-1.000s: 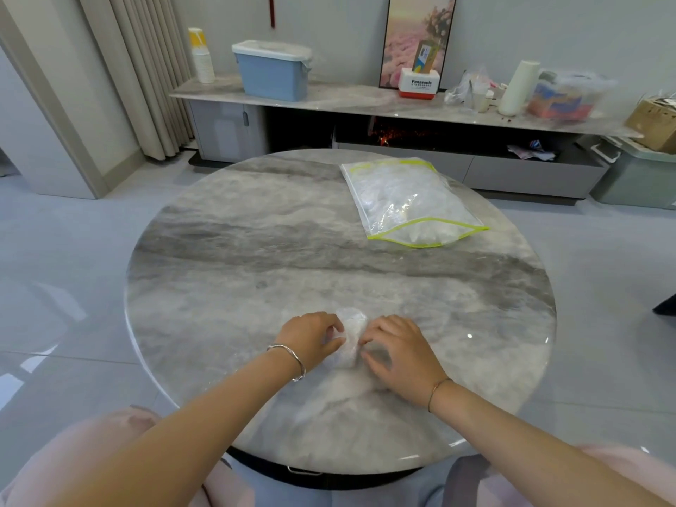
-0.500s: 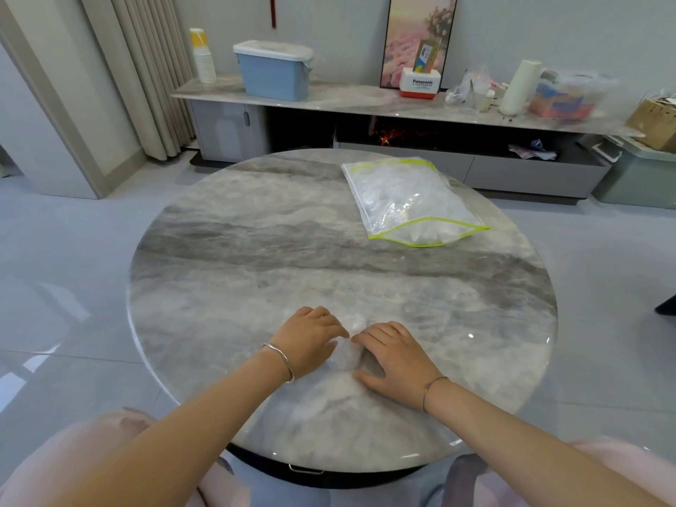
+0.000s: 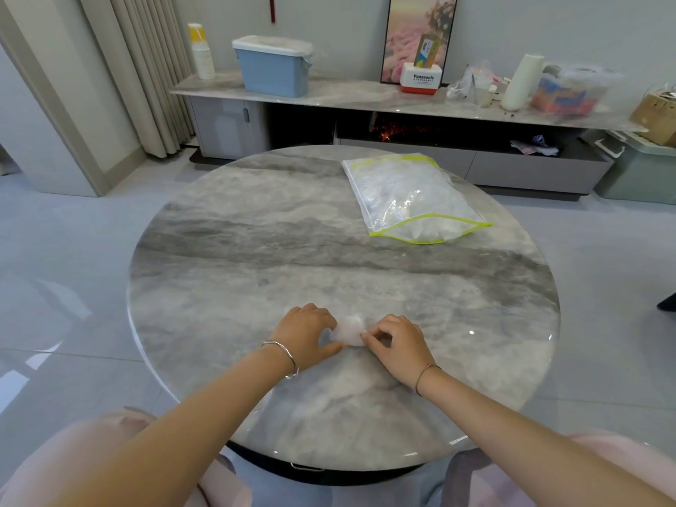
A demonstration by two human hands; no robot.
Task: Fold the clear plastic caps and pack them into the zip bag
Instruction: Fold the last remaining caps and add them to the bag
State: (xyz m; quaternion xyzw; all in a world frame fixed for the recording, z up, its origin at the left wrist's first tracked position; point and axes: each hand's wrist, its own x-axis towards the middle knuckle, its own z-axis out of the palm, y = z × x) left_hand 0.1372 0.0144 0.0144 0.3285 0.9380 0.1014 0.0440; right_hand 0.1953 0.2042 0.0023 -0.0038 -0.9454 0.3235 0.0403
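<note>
Head view. Item one: round table [image 3: 234,247], polished grey marble with a darker band running across its middle, glossy rim catching light at the near and right edges.

Item two: folded clear plastic cap [image 3: 349,331], a small pale wad lying on the tabletop near the person's side, roughly on the centre line. Its layers are too blurred to count.

Item three: left hand [image 3: 305,333], silver bangle at the wrist, fingers curled over the cap's left edge with the thumb stretched along its near side. Right hand [image 3: 399,342], thin bracelet at the wrist, fingertips pinching the cap's right edge. Both hands rest low on the marble, the cap between them.

Item four: zip bag [image 3: 402,192], clear with a yellow-green seal, lying flat on the far right of the table, mouth gaping towards the person, clear plastic already bunched inside. It lies well apart from the hands, bare marble between them.

Item five: room. Pale tiled floor [image 3: 73,250] all round the table. Long low sideboard [image 3: 347,97] against the far wall, carrying a blue lidded bin [image 3: 272,67] and a white roll [image 3: 519,82]. Beige curtain [image 3: 146,67] at far left.
</note>
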